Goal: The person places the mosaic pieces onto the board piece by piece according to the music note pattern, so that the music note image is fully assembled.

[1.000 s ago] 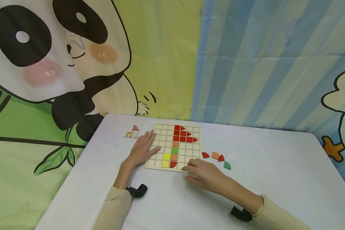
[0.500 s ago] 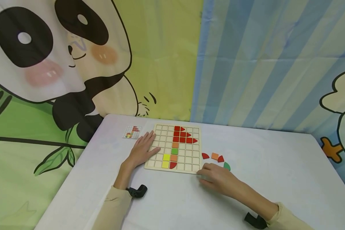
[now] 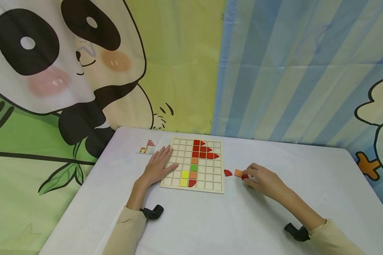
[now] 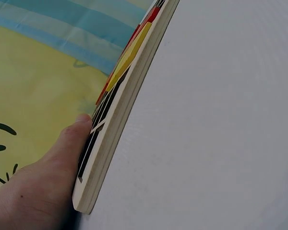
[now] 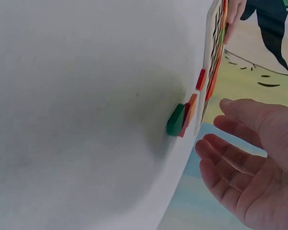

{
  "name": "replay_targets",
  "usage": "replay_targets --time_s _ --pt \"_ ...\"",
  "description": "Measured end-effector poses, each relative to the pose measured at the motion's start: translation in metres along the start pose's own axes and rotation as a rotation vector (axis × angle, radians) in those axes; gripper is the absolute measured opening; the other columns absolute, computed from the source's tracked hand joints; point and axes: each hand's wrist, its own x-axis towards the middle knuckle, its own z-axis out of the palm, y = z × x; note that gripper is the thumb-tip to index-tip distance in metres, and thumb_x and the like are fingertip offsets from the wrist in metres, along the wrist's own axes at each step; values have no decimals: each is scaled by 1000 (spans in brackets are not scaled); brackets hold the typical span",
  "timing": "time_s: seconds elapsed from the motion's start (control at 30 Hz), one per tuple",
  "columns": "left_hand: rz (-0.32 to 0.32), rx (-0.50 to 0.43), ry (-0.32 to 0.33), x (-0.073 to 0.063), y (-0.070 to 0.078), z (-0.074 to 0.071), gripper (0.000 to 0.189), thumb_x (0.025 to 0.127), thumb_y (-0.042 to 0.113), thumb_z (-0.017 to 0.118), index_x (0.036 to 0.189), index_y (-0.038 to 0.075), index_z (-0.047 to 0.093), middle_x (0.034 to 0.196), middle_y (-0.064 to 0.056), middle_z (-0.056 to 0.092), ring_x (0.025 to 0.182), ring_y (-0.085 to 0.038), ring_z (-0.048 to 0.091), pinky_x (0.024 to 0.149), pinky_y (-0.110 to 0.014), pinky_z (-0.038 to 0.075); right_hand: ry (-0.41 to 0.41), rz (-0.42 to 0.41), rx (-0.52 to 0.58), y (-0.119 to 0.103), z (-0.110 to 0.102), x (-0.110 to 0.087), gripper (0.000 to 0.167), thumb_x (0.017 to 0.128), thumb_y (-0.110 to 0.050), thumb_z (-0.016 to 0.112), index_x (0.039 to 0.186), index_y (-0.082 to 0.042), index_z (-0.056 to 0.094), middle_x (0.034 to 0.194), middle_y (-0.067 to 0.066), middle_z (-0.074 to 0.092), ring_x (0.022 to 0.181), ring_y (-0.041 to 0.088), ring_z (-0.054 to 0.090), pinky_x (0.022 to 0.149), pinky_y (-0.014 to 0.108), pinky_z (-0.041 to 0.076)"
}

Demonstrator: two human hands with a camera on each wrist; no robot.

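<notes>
My left hand [image 3: 159, 164] lies flat with spread fingers on the left edge of a wooden grid board [image 3: 210, 173]. Its thumb shows along that edge in the left wrist view. On the board sit red pieces [image 3: 202, 154], orange squares, a green square [image 3: 194, 167] and yellow squares [image 3: 184, 174]. My right hand [image 3: 265, 180] hovers over the loose pieces, fingers and thumb bent but apart, holding nothing. Beneath it are an orange square [image 3: 238, 173], a red piece [image 3: 244, 176] and a green quarter-round piece [image 5: 175, 120], which the hand mostly hides in the head view.
A small pattern card [image 3: 146, 146] lies left of the board, beyond the left hand. Another red quarter-round piece [image 3: 228, 173] rests just right of the board. The white table [image 3: 306, 177] ends at a printed curtain [image 3: 274, 71] behind.
My right hand has moved right, from the board's lower right corner to above the loose pieces. The left hand and the board have stayed in place.
</notes>
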Motion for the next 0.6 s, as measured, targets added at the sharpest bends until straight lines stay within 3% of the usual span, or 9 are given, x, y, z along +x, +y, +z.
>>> replay_targets --time_s 0.6 --pt "0 3 1 -1 1 -1 81 103 53 55 165 8 26 174 -8 17 162 -30 10 131 -54 9 -92 -45 30 15 6 6 13 85 -7 83 98 -9 81 108 6 72 86 18 70 68 25 59"
